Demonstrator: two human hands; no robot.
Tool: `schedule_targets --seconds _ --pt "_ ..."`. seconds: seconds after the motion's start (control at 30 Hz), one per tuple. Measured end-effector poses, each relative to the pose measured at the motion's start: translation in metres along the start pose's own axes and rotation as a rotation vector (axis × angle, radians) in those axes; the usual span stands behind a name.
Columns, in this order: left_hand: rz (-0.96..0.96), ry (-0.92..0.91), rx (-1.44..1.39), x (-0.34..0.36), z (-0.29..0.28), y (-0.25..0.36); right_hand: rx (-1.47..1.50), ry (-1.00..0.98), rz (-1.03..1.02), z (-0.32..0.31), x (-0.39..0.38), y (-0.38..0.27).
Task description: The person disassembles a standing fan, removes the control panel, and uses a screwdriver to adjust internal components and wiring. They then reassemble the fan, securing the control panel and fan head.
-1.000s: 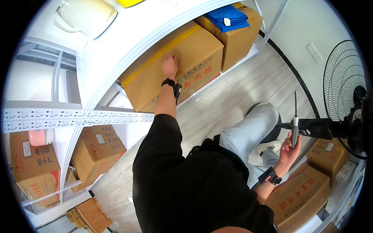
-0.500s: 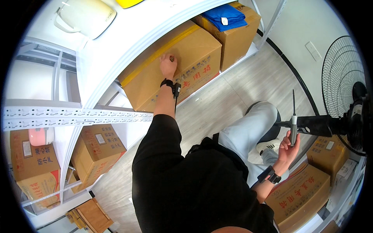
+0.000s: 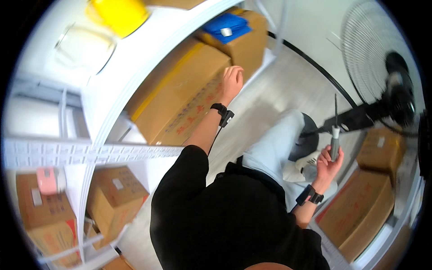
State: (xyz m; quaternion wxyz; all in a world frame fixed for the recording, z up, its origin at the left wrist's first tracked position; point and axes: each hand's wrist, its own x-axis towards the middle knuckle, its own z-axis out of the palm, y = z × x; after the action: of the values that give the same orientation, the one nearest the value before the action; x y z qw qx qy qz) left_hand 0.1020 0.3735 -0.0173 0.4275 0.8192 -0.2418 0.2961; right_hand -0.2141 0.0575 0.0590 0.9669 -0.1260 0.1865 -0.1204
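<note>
A screwdriver (image 3: pixel 334 144) with a grey and white handle stands upright, its thin dark shaft pointing up. My right hand (image 3: pixel 330 167) is wrapped round its handle, in front of the black stand fan (image 3: pixel 375 114). Stretched out to the far side, my left hand (image 3: pixel 232 83) is over the front edge of a large cardboard box (image 3: pixel 184 96) with yellow tape. Its fingers are curled together, and what they hold, if anything, is hidden. I cannot tell whether that hand touches the box.
A folded blue cloth (image 3: pixel 226 28) lies on another carton (image 3: pixel 248 45). On the white shelf (image 3: pixel 130 63) stand a pale pitcher (image 3: pixel 85 47) and a yellow container (image 3: pixel 119 15). More cartons are on the lower left shelves and at the right, including a long box (image 3: pixel 355 207).
My left hand has moved from the top of the large box rightward to its front edge. The view has shifted and blurred. My right hand still grips the screwdriver.
</note>
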Motion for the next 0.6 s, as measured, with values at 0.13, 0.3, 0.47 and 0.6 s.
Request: schedule_targets --seconds 0.13,0.3,0.47,0.6 --pt "-0.049 -0.368 -0.37 0.005 0.109 0.057 0.026 -0.057 -0.059 -0.014 0.003 -0.016" --pt "-0.286 -0.758 -0.986 0.004 0.232 0.104 0.031 0.137 -0.297 -0.024 -0.005 -0.025" --pt "-0.294 -0.95 -1.477 0.018 0.318 0.133 0.093 0.245 -0.476 -0.042 -0.024 -0.034" --pt "-0.385 -1.312 -1.689 0.035 0.384 0.094 0.145 0.232 -0.5 -0.034 -0.021 -0.033"
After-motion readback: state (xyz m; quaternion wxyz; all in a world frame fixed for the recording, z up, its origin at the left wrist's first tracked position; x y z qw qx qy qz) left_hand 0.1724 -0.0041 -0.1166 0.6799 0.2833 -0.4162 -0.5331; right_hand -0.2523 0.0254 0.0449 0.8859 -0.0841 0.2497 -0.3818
